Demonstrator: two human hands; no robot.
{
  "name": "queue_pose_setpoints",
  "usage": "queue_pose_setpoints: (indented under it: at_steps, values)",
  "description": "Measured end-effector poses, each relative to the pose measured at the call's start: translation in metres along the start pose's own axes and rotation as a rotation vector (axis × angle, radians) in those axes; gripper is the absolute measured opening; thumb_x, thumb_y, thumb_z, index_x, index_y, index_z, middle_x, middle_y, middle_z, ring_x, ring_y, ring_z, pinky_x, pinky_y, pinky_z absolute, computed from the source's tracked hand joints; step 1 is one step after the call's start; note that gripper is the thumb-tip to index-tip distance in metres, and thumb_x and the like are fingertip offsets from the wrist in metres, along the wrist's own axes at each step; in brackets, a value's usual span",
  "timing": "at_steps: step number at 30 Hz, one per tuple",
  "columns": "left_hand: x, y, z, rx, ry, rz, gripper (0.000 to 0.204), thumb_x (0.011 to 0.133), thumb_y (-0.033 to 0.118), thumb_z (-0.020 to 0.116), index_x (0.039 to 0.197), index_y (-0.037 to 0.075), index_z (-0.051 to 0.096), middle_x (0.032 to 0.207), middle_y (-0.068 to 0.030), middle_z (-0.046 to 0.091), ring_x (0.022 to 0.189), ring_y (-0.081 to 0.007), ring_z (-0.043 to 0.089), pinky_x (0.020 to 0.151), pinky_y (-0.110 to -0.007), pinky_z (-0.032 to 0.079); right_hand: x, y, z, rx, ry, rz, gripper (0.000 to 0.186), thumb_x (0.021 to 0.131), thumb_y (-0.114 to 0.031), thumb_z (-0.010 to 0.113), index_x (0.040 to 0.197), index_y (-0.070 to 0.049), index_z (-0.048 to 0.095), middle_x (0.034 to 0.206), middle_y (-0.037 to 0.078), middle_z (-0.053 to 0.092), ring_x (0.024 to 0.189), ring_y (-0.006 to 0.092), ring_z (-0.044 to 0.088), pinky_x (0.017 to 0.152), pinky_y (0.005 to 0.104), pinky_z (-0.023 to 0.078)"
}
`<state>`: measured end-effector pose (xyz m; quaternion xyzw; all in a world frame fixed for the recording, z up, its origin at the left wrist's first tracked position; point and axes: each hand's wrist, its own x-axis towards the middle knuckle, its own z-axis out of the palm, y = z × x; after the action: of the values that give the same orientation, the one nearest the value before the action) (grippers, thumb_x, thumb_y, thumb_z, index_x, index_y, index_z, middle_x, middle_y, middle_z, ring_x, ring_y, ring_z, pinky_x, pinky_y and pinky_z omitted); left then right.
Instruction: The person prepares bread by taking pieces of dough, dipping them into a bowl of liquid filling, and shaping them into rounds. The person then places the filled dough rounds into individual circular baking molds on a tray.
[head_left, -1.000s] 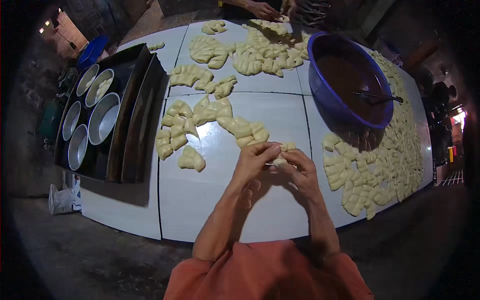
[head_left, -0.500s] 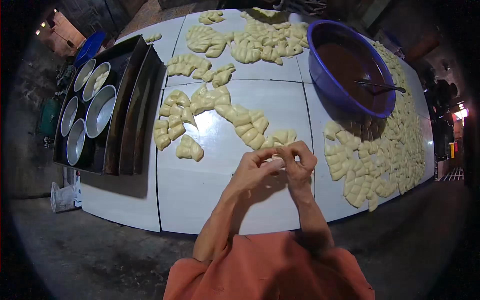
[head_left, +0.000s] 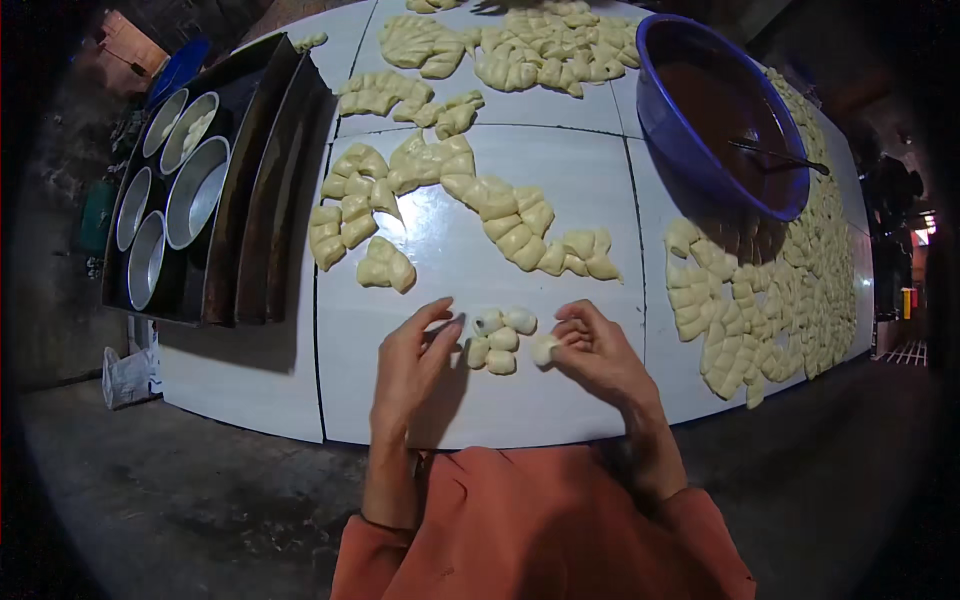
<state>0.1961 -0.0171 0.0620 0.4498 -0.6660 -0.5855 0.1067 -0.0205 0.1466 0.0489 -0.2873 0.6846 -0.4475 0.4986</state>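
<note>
A small cluster of pale, rounded dough pieces (head_left: 501, 340) lies on the white tabletop between my hands. My left hand (head_left: 408, 365) is just left of the cluster, its fingers apart and nothing held. On the other side, my right hand (head_left: 603, 358) has its fingers closed on a single small piece of dough (head_left: 545, 349), slightly apart from the cluster. Beyond my hands a curved chain of joined dough pieces (head_left: 512, 215) runs across the table, and a short separate dough strip (head_left: 386, 265) sits at its left.
At left, round metal tins (head_left: 196, 192) stand in a dark tray (head_left: 222, 255); one tin holds dough. A purple basin (head_left: 655, 105) with brown liquid and a spoon (head_left: 775, 152) stands at right, beside a wide spread of dough (head_left: 745, 320). More dough (head_left: 555, 50) lies at the far side.
My hands were together at the near end of the dough chain; now they are apart and nearer me. A small dough cluster now lies on the table between them.
</note>
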Motion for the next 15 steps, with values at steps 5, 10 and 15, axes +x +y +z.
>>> queue_pose_setpoints:
  at_steps: [5,10,15]
  values:
    - [-0.025,-0.030,0.007,-0.007,-0.079,-0.107,0.057,0.086,0.007,0.067,0.140,0.002,0.052,0.112,-0.0140,0.068,0.094,-0.0168,0.068,0.082,-0.031,0.055,0.011,0.003,0.032,-0.121,0.125,-0.063,0.057,0.083,-0.009,0.073,0.132,0.002,0.046,0.111,0.011,0.059,0.081,0.0100,0.057,0.069,0.0247,0.052]
    - [-0.024,-0.031,0.046,-0.271,0.021,-0.095,0.055,0.088,0.005,0.064,0.140,-0.005,0.051,0.104,-0.0090,0.066,0.089,-0.0097,0.063,0.078,-0.026,0.052,0.012,0.019,0.045,-0.162,0.231,-0.097,0.060,0.087,-0.017,0.072,0.138,0.003,0.049,0.116,0.017,0.059,0.084,0.0199,0.065,0.075,0.0310,0.056]
    - [-0.012,-0.043,0.050,-0.311,0.027,-0.052,0.052,0.087,0.007,0.065,0.137,-0.002,0.055,0.101,-0.0108,0.069,0.093,-0.0138,0.067,0.078,-0.029,0.054,0.008,0.005,0.042,-0.307,0.008,-0.182,0.053,0.091,-0.024,0.067,0.134,0.004,0.055,0.115,0.015,0.060,0.092,0.0219,0.061,0.082,0.0334,0.052]
